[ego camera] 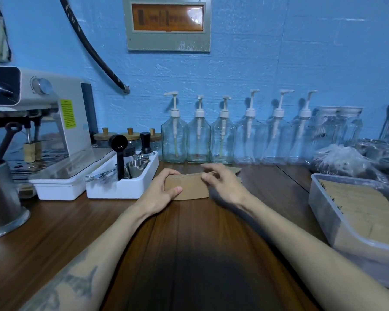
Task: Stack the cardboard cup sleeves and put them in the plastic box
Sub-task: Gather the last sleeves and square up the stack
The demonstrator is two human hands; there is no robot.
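Cardboard sleeve stack (190,187): flat on the wooden counter (189,243), centre of view. Left hand (164,188): clasps the stack's 9 o'clock end, thumb on top. Right hand (222,180): pinches the 3 o'clock end at the upper corner with its fingertips (206,177). Plastic box (328,221): at 3 o'clock, well apart from the hands, already packed with sleeves. Pump bottles (198,140): lined along the wall at 12 o'clock.
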